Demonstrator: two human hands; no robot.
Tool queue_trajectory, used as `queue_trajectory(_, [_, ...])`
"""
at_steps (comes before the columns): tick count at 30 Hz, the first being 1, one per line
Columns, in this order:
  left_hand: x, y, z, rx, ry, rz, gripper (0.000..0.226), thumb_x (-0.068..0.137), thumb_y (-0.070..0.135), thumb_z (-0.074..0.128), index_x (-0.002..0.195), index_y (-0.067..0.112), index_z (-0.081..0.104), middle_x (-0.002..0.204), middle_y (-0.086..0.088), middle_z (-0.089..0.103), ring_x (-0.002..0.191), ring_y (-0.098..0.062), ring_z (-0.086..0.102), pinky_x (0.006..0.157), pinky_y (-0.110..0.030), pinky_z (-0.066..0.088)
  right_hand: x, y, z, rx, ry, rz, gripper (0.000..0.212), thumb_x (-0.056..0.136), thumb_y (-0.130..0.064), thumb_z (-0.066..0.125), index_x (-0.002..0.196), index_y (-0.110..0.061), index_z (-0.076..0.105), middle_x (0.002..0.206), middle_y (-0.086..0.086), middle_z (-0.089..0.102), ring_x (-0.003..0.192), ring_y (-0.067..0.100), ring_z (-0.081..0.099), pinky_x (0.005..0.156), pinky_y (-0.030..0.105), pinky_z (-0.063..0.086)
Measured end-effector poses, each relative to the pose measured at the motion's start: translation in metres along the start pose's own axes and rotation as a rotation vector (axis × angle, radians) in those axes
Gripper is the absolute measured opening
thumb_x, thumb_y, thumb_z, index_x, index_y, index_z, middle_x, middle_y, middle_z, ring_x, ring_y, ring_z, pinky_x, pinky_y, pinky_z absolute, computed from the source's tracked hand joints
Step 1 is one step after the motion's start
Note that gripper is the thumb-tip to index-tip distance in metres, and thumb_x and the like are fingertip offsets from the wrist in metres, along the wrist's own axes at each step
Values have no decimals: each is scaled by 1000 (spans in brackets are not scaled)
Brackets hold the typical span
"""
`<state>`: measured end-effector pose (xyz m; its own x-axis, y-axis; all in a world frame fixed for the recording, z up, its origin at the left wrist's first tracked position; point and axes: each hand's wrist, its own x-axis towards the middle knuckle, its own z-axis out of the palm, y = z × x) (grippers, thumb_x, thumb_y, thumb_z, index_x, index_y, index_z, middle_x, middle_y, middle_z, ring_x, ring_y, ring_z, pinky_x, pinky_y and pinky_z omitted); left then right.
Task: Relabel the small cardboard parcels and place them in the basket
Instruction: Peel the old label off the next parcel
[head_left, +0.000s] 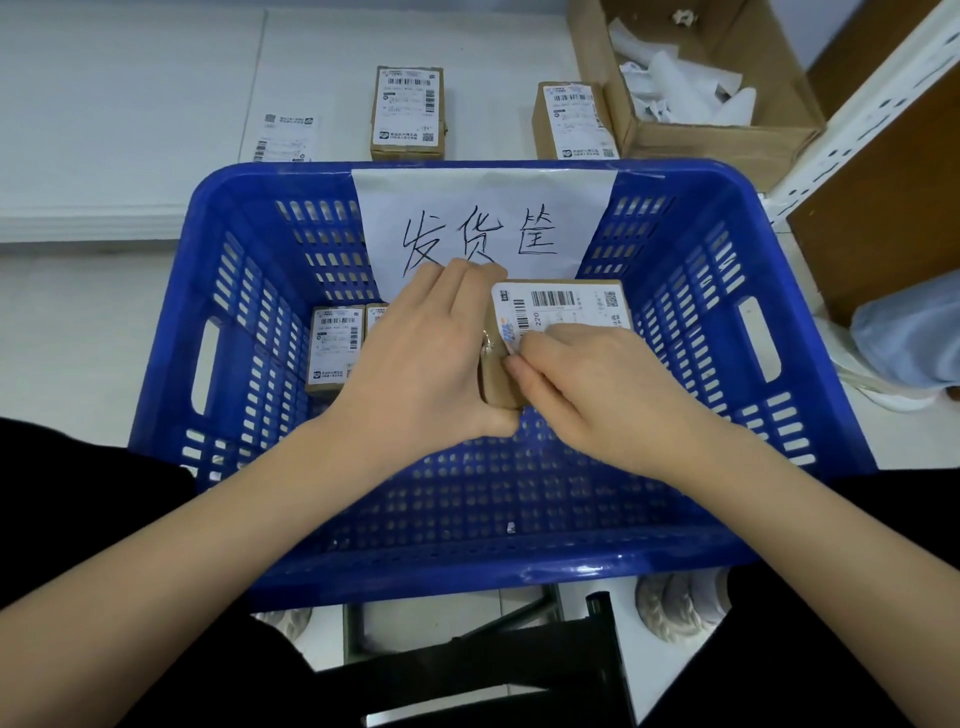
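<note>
Above the blue basket I hold a small cardboard parcel with a white barcode label on top. My left hand grips the parcel's left side, fingers curled over its far edge. My right hand pinches the near left corner of the label between thumb and fingertips. Two labelled parcels lie side by side on the basket floor at the far left; the second is mostly hidden behind my left hand. Two more labelled parcels stand on the white table beyond the basket.
A handwritten paper sign hangs on the basket's far wall. A loose label lies on the table at left. An open carton with crumpled white backing paper sits at the back right, next to a white shelf post.
</note>
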<state>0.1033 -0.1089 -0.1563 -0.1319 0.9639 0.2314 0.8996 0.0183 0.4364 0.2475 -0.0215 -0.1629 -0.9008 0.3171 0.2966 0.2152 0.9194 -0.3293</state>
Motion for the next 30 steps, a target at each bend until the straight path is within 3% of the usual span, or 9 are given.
queue_trajectory(4, [-1, -3, 3, -36, -36, 2, 73, 52, 23, 75, 116, -3, 53, 103, -13, 56, 90, -15, 39, 70, -17, 24, -2, 2, -4, 114, -24, 12, 28, 96, -28, 34, 70, -20, 34, 59, -5, 39, 51, 13, 35, 50, 29, 32])
queue_trajectory(8, [0, -4, 1, -57, -45, 6, 81, 50, 23, 77, 121, -6, 50, 108, -15, 56, 95, -17, 40, 74, -16, 27, -3, 2, -9, 229, -61, 126, 31, 96, -37, 29, 67, -24, 31, 58, -15, 33, 53, 8, 36, 53, 26, 28])
queue_trajectory(13, [-1, -4, 3, -23, -56, -10, 95, 45, 21, 82, 128, -8, 47, 111, -16, 58, 99, -18, 40, 74, -16, 26, -1, -3, -17, 188, -154, 254, 50, 88, -59, 11, 63, -24, 38, 58, -8, 45, 59, 12, 45, 59, 35, 36])
queue_trajectory(16, [-2, -1, 8, 2, -58, 0, 97, 44, 23, 82, 129, -8, 46, 110, -15, 59, 101, -20, 41, 79, -20, 32, 3, -4, -17, 65, -123, 236, 55, 85, -66, 16, 60, -23, 38, 51, -7, 46, 49, 7, 41, 50, 30, 31])
queue_trajectory(20, [-5, 0, 9, 11, -76, 4, 99, 45, 27, 79, 132, -6, 44, 108, -12, 58, 101, -25, 48, 77, -31, 46, 2, 2, -9, -97, -64, 80, 45, 93, -44, 31, 64, -15, 49, 50, -1, 49, 42, 20, 43, 42, 25, 22])
queue_trajectory(22, [-5, 0, 9, 12, -79, 16, 97, 45, 26, 78, 130, -7, 46, 106, -12, 59, 99, -24, 47, 75, -28, 43, 1, 6, -8, -118, -44, 12, 38, 93, -31, 34, 65, -11, 50, 49, 2, 48, 40, 24, 42, 41, 25, 26])
queue_trajectory(26, [-7, 1, 8, -34, -115, 26, 87, 45, 22, 82, 123, -3, 52, 106, -10, 59, 97, -17, 43, 66, -35, 49, 1, 8, -6, 32, -67, -15, 26, 94, -27, 33, 69, -20, 33, 53, 0, 40, 46, 18, 31, 46, 30, 28])
queue_trajectory(30, [-7, -4, 6, -78, -101, 40, 85, 48, 23, 83, 123, -1, 52, 109, -8, 58, 97, -16, 46, 72, -32, 48, 0, 9, -11, 142, -52, 6, 28, 94, -24, 34, 67, -20, 30, 58, -10, 30, 48, 3, 24, 53, 23, 17])
